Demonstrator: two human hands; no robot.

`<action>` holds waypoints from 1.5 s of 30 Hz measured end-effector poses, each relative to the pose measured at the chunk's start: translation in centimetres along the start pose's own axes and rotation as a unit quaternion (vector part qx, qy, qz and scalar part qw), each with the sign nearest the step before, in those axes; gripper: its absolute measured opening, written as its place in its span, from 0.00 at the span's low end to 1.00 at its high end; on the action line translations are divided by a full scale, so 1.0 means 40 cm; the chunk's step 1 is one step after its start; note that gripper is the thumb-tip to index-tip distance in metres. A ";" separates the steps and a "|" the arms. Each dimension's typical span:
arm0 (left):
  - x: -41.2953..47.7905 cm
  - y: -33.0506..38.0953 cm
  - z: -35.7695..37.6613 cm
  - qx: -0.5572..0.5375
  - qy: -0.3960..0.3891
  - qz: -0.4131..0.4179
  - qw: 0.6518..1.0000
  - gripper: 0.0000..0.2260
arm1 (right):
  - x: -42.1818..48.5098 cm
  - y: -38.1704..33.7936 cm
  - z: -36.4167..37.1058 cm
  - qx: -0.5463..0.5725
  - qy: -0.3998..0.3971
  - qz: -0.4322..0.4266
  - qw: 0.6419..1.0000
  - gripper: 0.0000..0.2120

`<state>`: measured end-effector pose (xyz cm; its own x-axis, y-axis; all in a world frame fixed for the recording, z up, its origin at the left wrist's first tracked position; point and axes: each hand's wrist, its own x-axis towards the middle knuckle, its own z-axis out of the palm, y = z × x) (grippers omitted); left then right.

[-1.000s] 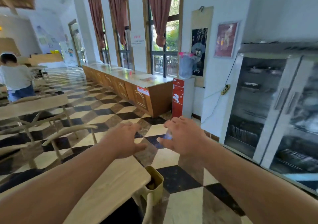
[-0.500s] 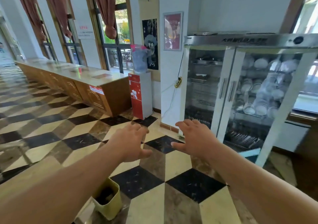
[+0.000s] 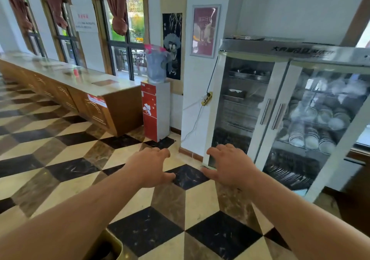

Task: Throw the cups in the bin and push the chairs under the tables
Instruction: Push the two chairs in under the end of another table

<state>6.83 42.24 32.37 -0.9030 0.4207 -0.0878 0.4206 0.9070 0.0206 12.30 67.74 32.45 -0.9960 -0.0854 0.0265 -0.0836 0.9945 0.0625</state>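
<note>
My left hand [image 3: 149, 164] and my right hand [image 3: 230, 164] are stretched out in front of me above the checkered floor, palms down, fingers loosely spread, holding nothing. A yellow-green bin [image 3: 109, 247] with a dark inside shows at the bottom edge, just under my left forearm. No cup, chair or table is in view.
A long wooden counter [image 3: 112, 103] runs along the windows on the left. A red and white water dispenser [image 3: 155, 109] stands at its end. A glass-door cabinet [image 3: 280, 119] full of bowls fills the right side. A cable and power strip [image 3: 207, 98] hang on the wall between them.
The view has swung right: the tables, chairs and the person at the left have left the frame, and the dish cabinet is nearer. The bin has slid down to the bottom edge. Both hands stay empty.
</note>
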 end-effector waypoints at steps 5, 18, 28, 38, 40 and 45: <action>0.167 -0.135 -0.036 -0.007 -0.017 -0.011 1.000 0.34 | 0.205 -0.006 -0.042 -0.022 -0.019 0.005 1.000 0.36; 0.629 -0.397 -0.054 -0.007 -0.024 -0.073 0.997 0.35 | 0.810 -0.009 0.022 0.007 0.010 -0.060 0.998 0.36; 0.992 -0.625 -0.061 0.010 -0.036 -0.214 0.976 0.35 | 1.434 -0.020 0.099 0.063 -0.023 -0.169 0.983 0.37; 1.090 -0.960 -0.046 -0.040 -0.012 -0.370 0.928 0.36 | 1.898 -0.311 0.111 0.047 -0.025 -0.345 0.937 0.36; 1.102 -1.038 -0.029 -0.051 -0.006 -0.390 0.920 0.36 | 1.963 -0.397 0.119 0.032 -0.024 -0.381 0.924 0.37; 1.139 -1.300 0.045 -0.082 0.002 -0.423 0.902 0.36 | 2.146 -0.651 0.148 0.013 -0.036 -0.442 0.896 0.39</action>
<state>-56.02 14.21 25.50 -0.8948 -0.4248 -0.1373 -0.4388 0.8935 0.0951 -71.21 34.86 27.18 -0.5404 -0.8369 -0.0869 -0.8402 0.5422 0.0033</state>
